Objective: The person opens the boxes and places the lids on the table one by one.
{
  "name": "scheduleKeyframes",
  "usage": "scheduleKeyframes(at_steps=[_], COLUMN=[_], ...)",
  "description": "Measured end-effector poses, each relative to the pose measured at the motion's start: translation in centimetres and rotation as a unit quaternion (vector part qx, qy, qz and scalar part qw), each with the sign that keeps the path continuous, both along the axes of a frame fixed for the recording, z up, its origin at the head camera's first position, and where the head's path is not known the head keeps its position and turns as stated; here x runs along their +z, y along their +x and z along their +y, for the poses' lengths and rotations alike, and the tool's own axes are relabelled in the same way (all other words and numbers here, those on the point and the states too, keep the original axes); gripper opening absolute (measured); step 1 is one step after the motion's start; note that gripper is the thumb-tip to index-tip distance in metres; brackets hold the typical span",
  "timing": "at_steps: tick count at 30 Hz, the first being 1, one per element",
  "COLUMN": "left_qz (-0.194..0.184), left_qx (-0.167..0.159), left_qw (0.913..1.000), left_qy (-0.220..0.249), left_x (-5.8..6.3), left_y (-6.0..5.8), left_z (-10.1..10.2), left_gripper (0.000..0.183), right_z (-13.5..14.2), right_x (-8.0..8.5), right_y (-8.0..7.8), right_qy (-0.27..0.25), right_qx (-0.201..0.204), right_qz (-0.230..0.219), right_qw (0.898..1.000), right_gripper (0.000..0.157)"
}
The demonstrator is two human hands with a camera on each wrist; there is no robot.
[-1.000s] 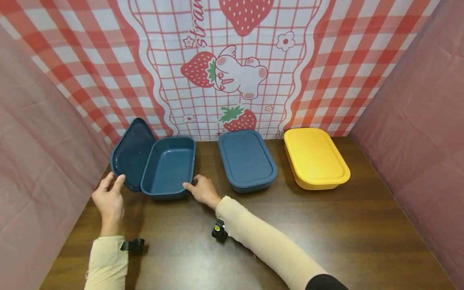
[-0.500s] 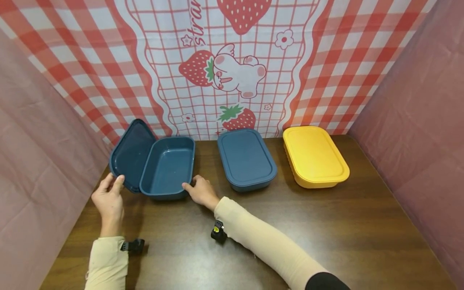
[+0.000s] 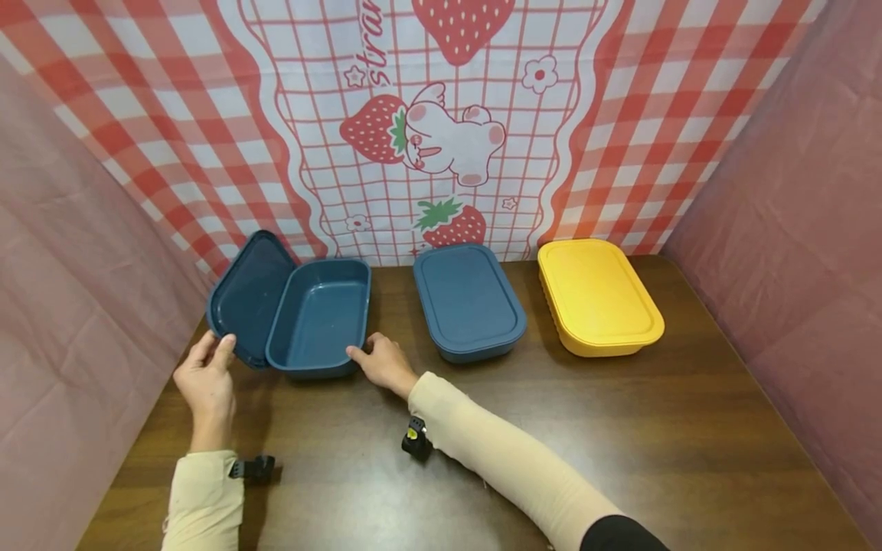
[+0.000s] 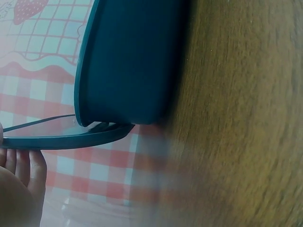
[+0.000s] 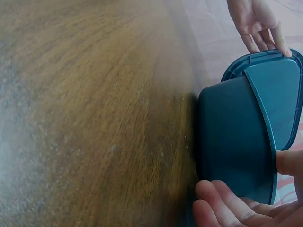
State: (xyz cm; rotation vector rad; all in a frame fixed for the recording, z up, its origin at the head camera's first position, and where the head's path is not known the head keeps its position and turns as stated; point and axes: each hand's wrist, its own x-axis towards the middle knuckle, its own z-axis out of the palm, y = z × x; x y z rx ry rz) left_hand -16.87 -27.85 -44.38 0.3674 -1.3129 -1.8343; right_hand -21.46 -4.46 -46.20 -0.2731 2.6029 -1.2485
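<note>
A dark blue food container [image 3: 324, 325] stands at the left of the table with its inside bare. Its lid [image 3: 251, 295] leans tilted along the container's left side, underside facing up and inward. My left hand [image 3: 209, 379] pinches the lid's near left edge between thumb and fingers. At the container's near right corner, my right hand [image 3: 386, 363] grips the wall, thumb on the rim. In the right wrist view the fingers [image 5: 222, 201] of that hand lie along the container's outer side. The left wrist view shows fingers under the lid [image 4: 61, 143].
A second blue container [image 3: 471, 302] with its lid on stands in the middle. Farther right is a lidded yellow container [image 3: 599, 295]. A strawberry-print curtain [image 3: 441, 115] hangs behind the wooden table [image 3: 551, 444], with pink cloth [image 3: 772, 229] at both sides.
The lid's raised far edge has sunk slightly, my left hand still pinching it. My right hand stays on the container's corner.
</note>
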Motion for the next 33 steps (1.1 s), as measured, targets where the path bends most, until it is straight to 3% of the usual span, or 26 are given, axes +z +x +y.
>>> scheduleKeyframes(at_steps=[15,21,33], left_qz=[-0.015,-0.04,-0.088], left_qx=[-0.002,-0.008,0.012], left_qw=[0.9998,0.9988,0.9956], left_qy=[0.011,0.026,-0.03], left_x=[0.1,0.4,0.5], left_y=[0.1,0.4,1.0], left_z=[-0.1,-0.3,-0.5], left_gripper=[0.022,0.022,0.025], right_z=[0.0,0.0,0.0], right_x=[-0.1,-0.4,-0.3], right_y=[-0.1,-0.1,0.0], right_qy=[-0.015,-0.019,-0.019], right_qx=[-0.002,-0.003,0.0], right_qz=[-0.001,-0.002,-0.006], right_qw=[1.0,1.0,1.0], right_gripper=[0.051,0.05,0.053])
